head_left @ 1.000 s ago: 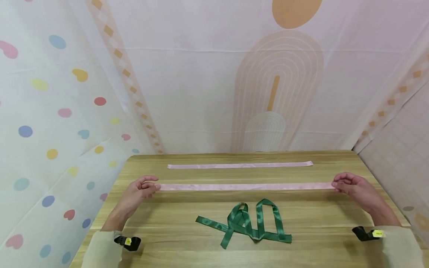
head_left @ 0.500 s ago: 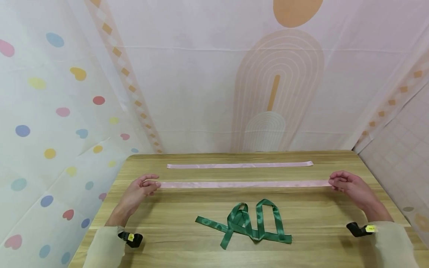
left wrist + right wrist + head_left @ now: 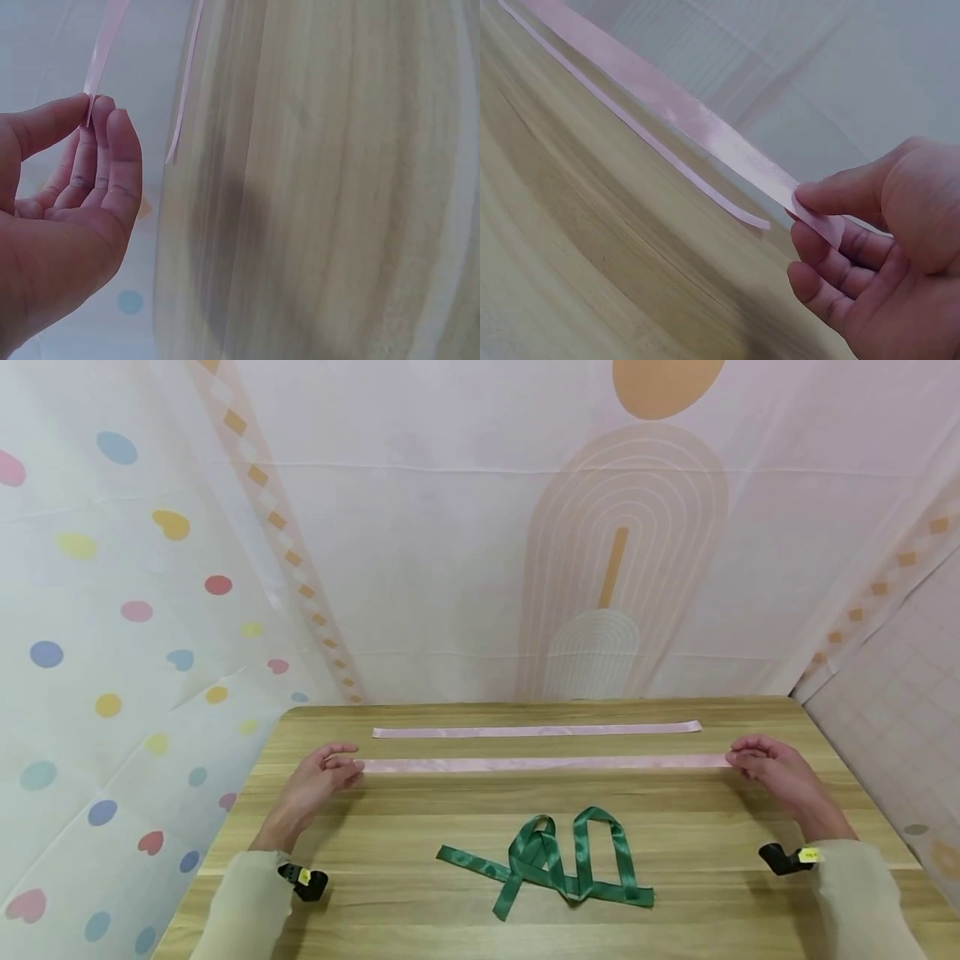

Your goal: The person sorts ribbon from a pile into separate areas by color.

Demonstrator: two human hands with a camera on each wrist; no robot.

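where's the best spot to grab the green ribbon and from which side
Probably the green ribbon's raised loops, pinched from above: they stand up off the table, while its tails lie flat and are harder to get fingers under. It lies nearer the person than the pink ribbon that both hands hold, so reaching in from the near edge looks unobstructed.

Pink ribbons [image 3: 540,764] – green ribbon [image 3: 558,864] – wood-grain table [image 3: 420,827].

Wooden table in a curtained corner

The table [image 3: 390,843] spans beneath both hands; beyond them hangs a pale curtain [image 3: 450,543] with an orange arch, dotted cloth [image 3: 97,677] left, checked cloth [image 3: 900,693] right.
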